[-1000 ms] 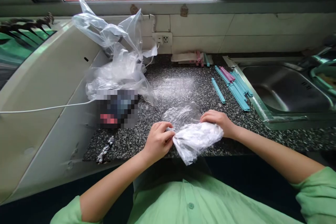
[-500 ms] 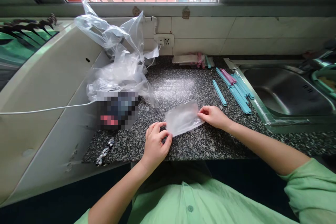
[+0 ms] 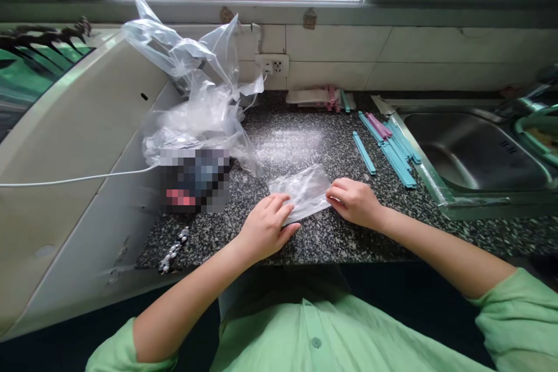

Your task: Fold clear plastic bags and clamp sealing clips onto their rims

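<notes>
A small clear plastic bag [image 3: 308, 186] lies on the speckled dark countertop, its surface wrinkled. My left hand [image 3: 268, 225] rests over the bag's left lower corner, fingers stretched out and thumb apart. At the bag's right edge, my right hand [image 3: 354, 202] pinches the plastic between thumb and fingers. Beyond my right hand lie a single light-blue plastic strip [image 3: 364, 153], a group of blue strips [image 3: 397, 165] and a few pinkish-purple strips [image 3: 378, 126].
A crumpled heap of clear plastic bags [image 3: 196, 104] stands at the back left, by a pixelated dark object [image 3: 196, 180] and a beaded band [image 3: 174, 251]. Packed strips [image 3: 314, 97] lie along the tiled wall. To the right is a metal sink [image 3: 479, 151].
My left hand has moved right and flattened onto the bag's corner. The bag has become more wrinkled, while my right hand keeps its pinch on the right edge.
</notes>
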The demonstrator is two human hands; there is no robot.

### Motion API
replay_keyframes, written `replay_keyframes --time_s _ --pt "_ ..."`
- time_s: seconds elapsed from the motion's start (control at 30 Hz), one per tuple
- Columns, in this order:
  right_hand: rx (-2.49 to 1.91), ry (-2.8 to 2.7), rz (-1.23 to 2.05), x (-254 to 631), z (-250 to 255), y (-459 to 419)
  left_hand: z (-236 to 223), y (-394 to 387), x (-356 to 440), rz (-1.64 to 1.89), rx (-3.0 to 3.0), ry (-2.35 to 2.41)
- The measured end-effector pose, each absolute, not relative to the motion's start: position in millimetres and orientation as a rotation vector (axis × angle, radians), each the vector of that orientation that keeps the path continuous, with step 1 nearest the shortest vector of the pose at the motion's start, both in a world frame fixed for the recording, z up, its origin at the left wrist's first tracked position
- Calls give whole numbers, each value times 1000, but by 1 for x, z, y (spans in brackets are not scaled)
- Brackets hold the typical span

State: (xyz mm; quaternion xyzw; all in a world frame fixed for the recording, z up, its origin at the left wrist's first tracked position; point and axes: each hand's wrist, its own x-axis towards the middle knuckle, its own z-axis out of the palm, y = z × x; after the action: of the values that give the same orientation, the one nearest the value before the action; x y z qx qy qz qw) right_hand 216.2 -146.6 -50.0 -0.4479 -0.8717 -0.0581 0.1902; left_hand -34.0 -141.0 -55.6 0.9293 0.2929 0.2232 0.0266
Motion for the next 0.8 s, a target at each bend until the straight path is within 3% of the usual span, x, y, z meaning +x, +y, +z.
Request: replay_keyframes --time_s 0.37,0.6,0.8 --pt "-1003 -2545 -219 211 -48 -155 -66 -143 -40 574 3053 870" --pt "-990 -2501 -292 187 -54 -156 -48 -144 -34 891 2848 794" --pt "-1016 -2274 85 189 -23 -146 -19 -121 -35 1074 2456 811"
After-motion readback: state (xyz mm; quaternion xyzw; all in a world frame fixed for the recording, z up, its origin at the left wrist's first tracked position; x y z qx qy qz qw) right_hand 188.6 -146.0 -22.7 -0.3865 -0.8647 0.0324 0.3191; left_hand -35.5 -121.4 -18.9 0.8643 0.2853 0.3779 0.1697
